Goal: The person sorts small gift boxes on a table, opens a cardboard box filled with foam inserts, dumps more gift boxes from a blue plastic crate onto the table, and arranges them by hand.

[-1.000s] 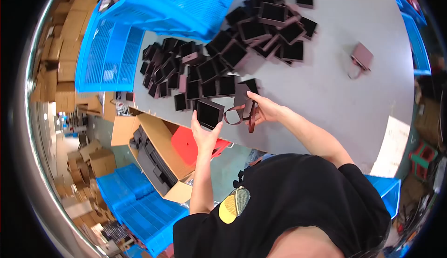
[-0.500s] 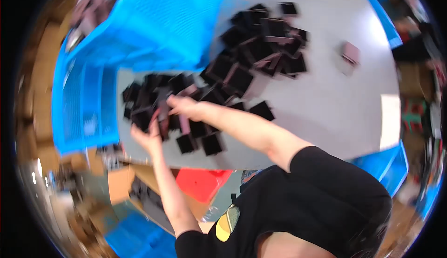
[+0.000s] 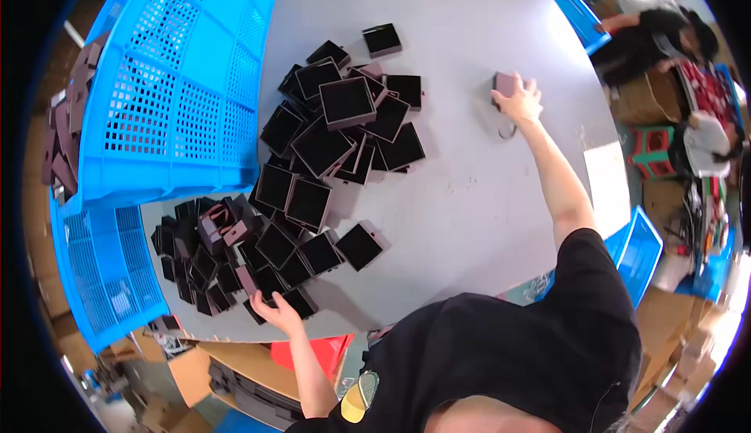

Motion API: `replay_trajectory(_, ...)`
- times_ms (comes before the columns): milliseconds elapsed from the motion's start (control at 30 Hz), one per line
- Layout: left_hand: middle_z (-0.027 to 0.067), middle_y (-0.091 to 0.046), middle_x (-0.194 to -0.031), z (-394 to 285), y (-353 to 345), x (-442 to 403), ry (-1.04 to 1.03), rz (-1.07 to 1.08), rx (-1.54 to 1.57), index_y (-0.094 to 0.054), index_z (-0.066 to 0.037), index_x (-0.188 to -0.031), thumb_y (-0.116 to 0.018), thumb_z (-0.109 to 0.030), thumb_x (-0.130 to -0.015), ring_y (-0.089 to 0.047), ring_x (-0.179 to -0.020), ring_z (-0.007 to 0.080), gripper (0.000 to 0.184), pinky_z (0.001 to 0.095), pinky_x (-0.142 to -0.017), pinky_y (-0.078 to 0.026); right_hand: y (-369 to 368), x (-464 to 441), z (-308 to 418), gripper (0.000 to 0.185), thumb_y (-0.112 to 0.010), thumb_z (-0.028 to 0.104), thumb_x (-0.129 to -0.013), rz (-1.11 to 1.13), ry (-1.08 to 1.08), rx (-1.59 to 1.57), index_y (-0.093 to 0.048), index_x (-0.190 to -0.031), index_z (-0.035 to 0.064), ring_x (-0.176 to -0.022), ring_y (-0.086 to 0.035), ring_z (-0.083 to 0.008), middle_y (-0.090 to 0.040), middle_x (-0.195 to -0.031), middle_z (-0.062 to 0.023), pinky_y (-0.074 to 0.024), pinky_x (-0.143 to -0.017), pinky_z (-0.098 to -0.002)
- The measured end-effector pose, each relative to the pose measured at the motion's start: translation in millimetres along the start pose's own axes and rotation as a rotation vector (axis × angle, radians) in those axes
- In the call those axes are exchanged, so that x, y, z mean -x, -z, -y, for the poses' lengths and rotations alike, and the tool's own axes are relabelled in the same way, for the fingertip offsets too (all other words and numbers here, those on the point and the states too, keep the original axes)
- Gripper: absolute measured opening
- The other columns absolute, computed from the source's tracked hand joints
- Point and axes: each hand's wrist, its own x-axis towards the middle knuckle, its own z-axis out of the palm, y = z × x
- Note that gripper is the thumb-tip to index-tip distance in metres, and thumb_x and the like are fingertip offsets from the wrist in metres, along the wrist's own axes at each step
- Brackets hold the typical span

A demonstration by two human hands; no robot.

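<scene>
Lying on the counter (image 3: 446, 222): mauve box (image 3: 503, 82), right hand (image 3: 522, 104) over it, fingers spread; whether clamped, cannot tell. Left hand (image 3: 279, 315), fingers apart, near dark trays (image 3: 321, 145). Box probably light, stiff, dentable; grip opposite side walls.

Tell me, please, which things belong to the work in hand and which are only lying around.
Likely in the work:
- right hand, at the mauve box
- left hand, beside the open boxes
- table, bearing the boxes

Seemingly just lying about:
- white sheet, at the table's edge
- stool, beyond the table
</scene>
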Motion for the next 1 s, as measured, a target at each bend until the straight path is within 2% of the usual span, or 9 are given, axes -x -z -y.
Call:
replay_trajectory(100, 0.0212, -0.037, -0.138, -59, 4, 38, -0.01, 0.05, -0.026, -0.047, -0.001, -0.123, -0.059, -0.007, -0.084, -0.035, -0.129, 0.0372, 0.041, 0.0439, -0.107, -0.027, -20, -44, -9, 0.092, -0.063, 0.065, -0.07, 0.131, -0.314, 0.067, -0.022, -0.147, 0.0332, -0.125, -0.039, -0.0448, -0.01, -0.153, -0.017, -0.0373, -0.099, -0.0546)
replay_trajectory(333, 0.02, -0.044, -0.129, -26, -19, 131, 0.25, 0.149, 0.03, -0.048, -0.002, -0.119, -0.065, 0.0, -0.075, -0.044, -0.12, 0.0332, 0.047, 0.04, -0.099, -0.036, -57, -36, -25, 0.086, -0.066, 0.051, -0.07, -0.026, -0.214, -0.248, -0.033, -0.143, 0.0179, -0.119, -0.044, -0.0431, -0.03, -0.144, -0.0207, -0.0412, -0.096, -0.0491)
replay_trajectory(433, 0.0171, -0.049, -0.123, -25, -28, 149, 0.627, 0.249, 0.031, -0.049, -0.003, -0.119, -0.066, 0.001, -0.075, -0.053, -0.108, 0.0271, 0.048, 0.0368, -0.09, -0.043, -27, 41, -9, 0.076, -0.069, 0.039, -0.077, 0.08, 0.136, -0.811, -0.038, -0.138, 0.0065, -0.118, -0.049, -0.0337, -0.044, -0.132, -0.0208, -0.045, -0.092, -0.0485)
replay_trajectory(467, 0.0134, -0.053, -0.118, -26, -33, 157, 0.603, 0.231, 0.068, -0.05, -0.003, -0.119, -0.066, 0.001, -0.077, -0.058, -0.099, 0.0219, 0.045, 0.0329, -0.081, -0.046, 23, 91, 24, 0.074, -0.07, 0.036, -0.079, 0.487, 0.003, -1.143, -0.038, -0.137, 0.0043, -0.118, -0.049, -0.03, -0.047, -0.129, -0.0188, -0.0443, -0.095, -0.0448)
replay_trajectory(567, 0.0137, -0.054, -0.117, -43, -39, 163, 0.723, 0.414, 0.325, -0.049, -0.001, -0.119, -0.064, 0.001, -0.08, -0.059, -0.096, 0.0207, 0.041, 0.0314, -0.082, -0.048, 29, 191, 84, 0.075, -0.07, 0.037, -0.077, 0.82, 0.62, -0.995, -0.039, -0.137, 0.0037, -0.125, -0.044, -0.032, -0.046, -0.132, -0.0209, -0.0373, -0.104, -0.0414)
replay_trajectory(633, 0.0158, -0.053, -0.119, -59, -46, 166, 0.692, 0.499, 0.562, -0.046, 0.0, -0.122, -0.062, 0.002, -0.082, -0.06, -0.096, 0.0227, 0.042, 0.0331, -0.083, -0.05, 26, 250, 141, 0.08, -0.071, 0.039, -0.077, 1.028, 0.739, -0.983, -0.036, -0.14, 0.0047, -0.13, -0.039, -0.0331, -0.04, -0.139, -0.0203, -0.0321, -0.107, -0.0404)
replay_trajectory(700, 0.0202, -0.05, -0.123, -114, -31, 136, 1.003, 0.598, 0.861, -0.038, -0.001, -0.128, -0.06, 0.002, -0.083, -0.061, -0.099, 0.0282, 0.051, 0.0381, -0.088, -0.05, 19, 292, 205, 0.086, -0.067, 0.047, -0.077, 1.063, 0.858, -0.906, -0.029, -0.143, 0.0068, -0.131, -0.036, -0.0381, -0.029, -0.144, -0.023, -0.0338, -0.107, -0.0425)
replay_trajectory(833, 0.0236, -0.047, -0.125, -117, -13, 107, 1.073, 0.442, 1.116, -0.03, 0.0, -0.131, -0.059, 0.0, -0.083, -0.059, -0.102, 0.0343, 0.055, 0.0429, -0.091, -0.049, 2, 339, 319, 0.086, -0.062, 0.057, -0.078, 1.005, 0.884, -0.806, -0.028, -0.143, 0.0112, -0.13, -0.033, -0.046, -0.024, -0.145, -0.0282, -0.0334, -0.106, -0.0438)
replay_trajectory(1000, 0.0214, -0.055, -0.113, -99, 2, 62, 1.129, 0.269, 1.101, -0.039, 0.002, -0.12, -0.053, 0.0, -0.087, -0.061, -0.094, 0.0296, 0.036, 0.0406, -0.086, -0.05, 35, 306, 315, 0.057, -0.057, 0.043, -0.088, 1.058, 1.234, -0.915, -0.046, -0.133, 0.0101, -0.122, -0.045, -0.0381, -0.048, -0.131, -0.0226, -0.0378, -0.102, -0.0447)
